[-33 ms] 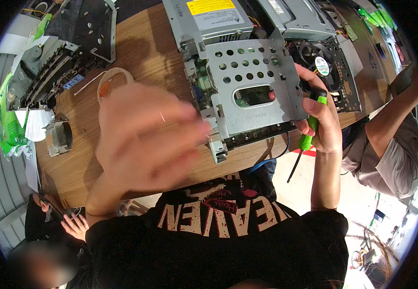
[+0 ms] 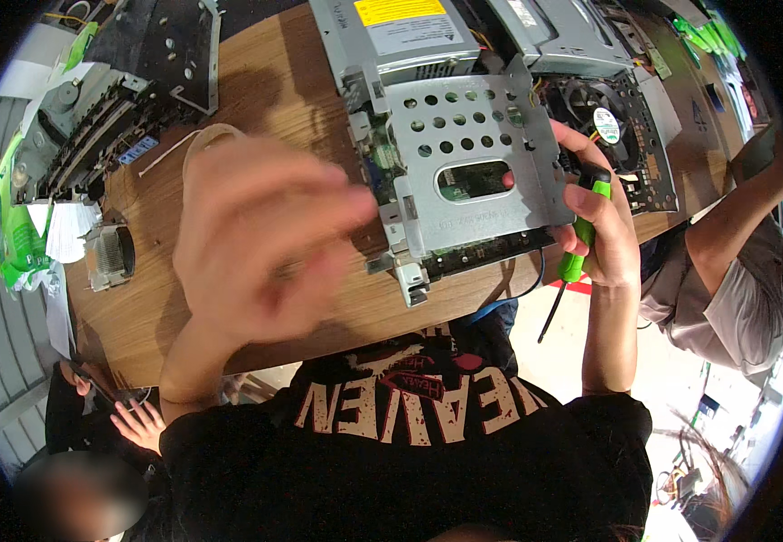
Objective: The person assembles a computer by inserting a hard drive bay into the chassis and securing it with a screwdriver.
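Bracket: centre stage, the silver, hole-punched sheet-metal bracket (image 2: 491, 212) lies over a green circuit board (image 2: 381, 158) near the table's front edge, right before the person, likely so that both hands can reach it
Right hand: here it is, the right hand (image 2: 610, 237) curled around the bracket's right edge, one fingertip showing through the oval slot, so it probably steadies the plate from beneath
Screwdriver: double duty for that same hand! A black-and-green-handled screwdriver (image 2: 573, 266) is clasped between thumb and fingers, its thin dark shaft aimed down past the table edge, perhaps parked there to leave the fingers some grip on the metal
Left hand: and the left hand (image 2: 261, 239), all blur, over the wood just beside the bracket's left side, fingers half curled; whether it pinches anything small, I cannot tell
Front edge: the brown wood-grain table (image 2: 274, 81) offers a narrow strip here, and a white corner latch (image 2: 412, 283) juts into it
Right side: tight, with a round black fan (image 2: 581, 104) just beyond the knuckles
Far side: blocked by a grey metal box with a yellow label (image 2: 400, 41)
Left side: the roomiest, open wood running to a round, silver finned heat sink (image 2: 110, 256), a beige ring (image 2: 220, 133) partly hidden by the left hand
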The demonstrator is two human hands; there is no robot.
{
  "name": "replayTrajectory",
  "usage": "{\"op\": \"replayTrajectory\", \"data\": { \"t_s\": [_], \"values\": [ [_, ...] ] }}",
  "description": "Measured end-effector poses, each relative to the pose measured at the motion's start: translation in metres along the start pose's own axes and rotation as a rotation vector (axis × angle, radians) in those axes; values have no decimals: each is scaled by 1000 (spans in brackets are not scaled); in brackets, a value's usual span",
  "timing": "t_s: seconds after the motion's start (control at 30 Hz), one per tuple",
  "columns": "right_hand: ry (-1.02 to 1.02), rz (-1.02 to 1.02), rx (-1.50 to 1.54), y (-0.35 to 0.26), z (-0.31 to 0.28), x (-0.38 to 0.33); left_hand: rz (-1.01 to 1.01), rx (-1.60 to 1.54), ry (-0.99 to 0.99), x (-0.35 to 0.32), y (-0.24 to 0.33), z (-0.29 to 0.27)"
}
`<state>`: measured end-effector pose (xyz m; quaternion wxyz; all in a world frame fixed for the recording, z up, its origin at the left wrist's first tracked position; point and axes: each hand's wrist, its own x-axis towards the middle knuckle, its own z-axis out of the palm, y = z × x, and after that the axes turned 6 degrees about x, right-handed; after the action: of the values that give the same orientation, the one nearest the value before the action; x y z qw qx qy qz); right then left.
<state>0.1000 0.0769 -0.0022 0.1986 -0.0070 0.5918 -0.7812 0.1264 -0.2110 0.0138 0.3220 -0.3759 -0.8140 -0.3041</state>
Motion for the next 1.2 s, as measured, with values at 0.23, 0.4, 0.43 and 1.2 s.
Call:
{"op": "replayTrajectory", "data": {
  "t_s": [0.23, 0.4, 0.43, 1.2],
  "values": [
    [-31, 29, -156, 11, 17, 8, -703, -555, 175, -29, -16, 29],
    [-25, 50, -118, 15, 19, 10, -960, -797, 94, -32, -13, 44],
    [-42, 56, -84, 15, 19, 10, -993, -849, 77, -32, -12, 46],
    [75, 132, -221, 14, 14, 0, -1105, -871, -45, -30, -15, 52]
  ]
}}
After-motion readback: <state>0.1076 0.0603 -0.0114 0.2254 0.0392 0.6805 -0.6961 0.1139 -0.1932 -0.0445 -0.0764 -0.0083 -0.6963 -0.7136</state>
